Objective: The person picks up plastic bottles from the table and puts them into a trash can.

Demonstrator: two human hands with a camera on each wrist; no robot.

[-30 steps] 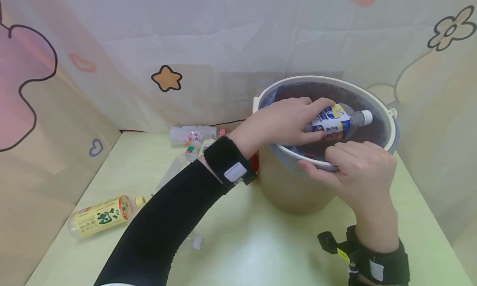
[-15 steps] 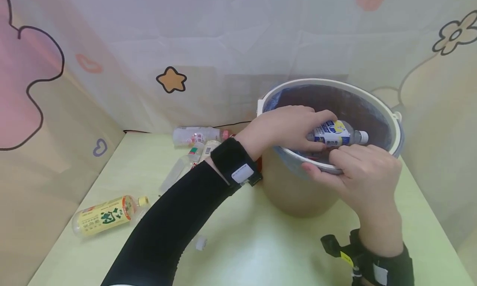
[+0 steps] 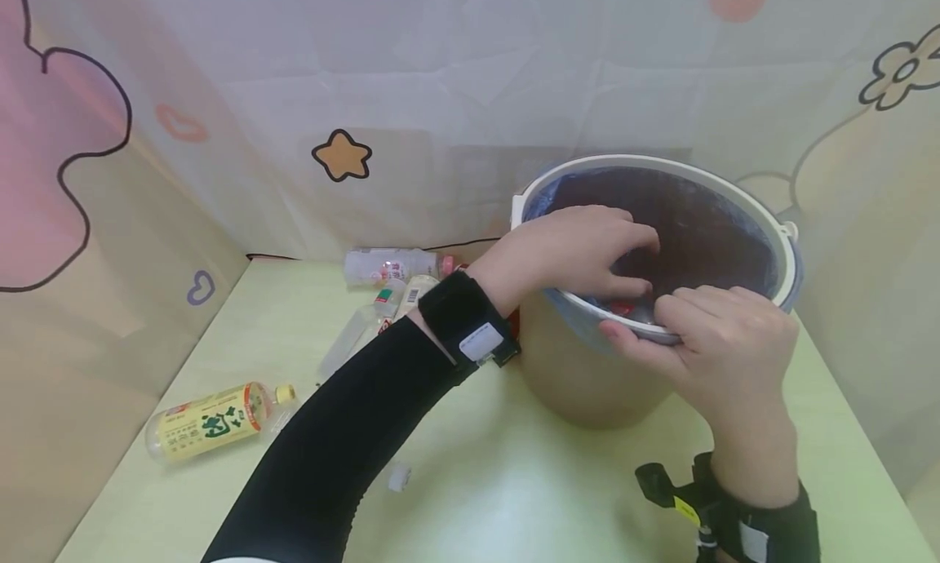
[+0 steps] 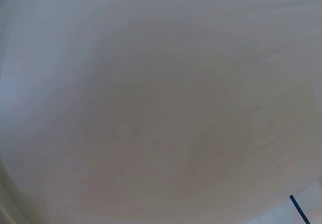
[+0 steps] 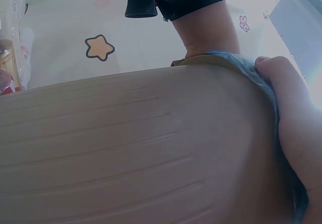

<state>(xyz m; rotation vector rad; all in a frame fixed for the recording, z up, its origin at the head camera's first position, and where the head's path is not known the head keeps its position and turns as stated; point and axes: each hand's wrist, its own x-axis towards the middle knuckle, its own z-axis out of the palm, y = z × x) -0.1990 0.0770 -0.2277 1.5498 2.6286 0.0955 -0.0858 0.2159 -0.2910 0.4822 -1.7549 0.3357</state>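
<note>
A beige bin (image 3: 587,383) with a white rim and a bluish plastic liner stands at the right of the table in the head view. Over its mouth, my left hand (image 3: 583,249) has its thumb and index finger spread apart, with nothing between them. My right hand (image 3: 727,347) grips the near rim, its fingers over the edge and its thumb outside. Inside the bin, something red (image 3: 622,308) and a clear plastic piece show near the rim. In the right wrist view, the right thumb (image 5: 292,93) lies against the liner, beside the ribbed bin wall. The left wrist view shows mostly blurred bin wall (image 4: 151,108).
A yellow-labelled bottle (image 3: 213,423) lies at the table's left. Farther back are a pink-capped bottle (image 3: 392,267) and a clear bottle (image 3: 348,339) beside others, partly behind the left arm. A white cap (image 3: 398,477) shows near the sleeve. A patterned curtain (image 3: 396,82) hangs behind.
My left hand has let go of the bottle with the blue-and-white label, which dropped into the bin out of sight. My right hand keeps its grip on the rim.
</note>
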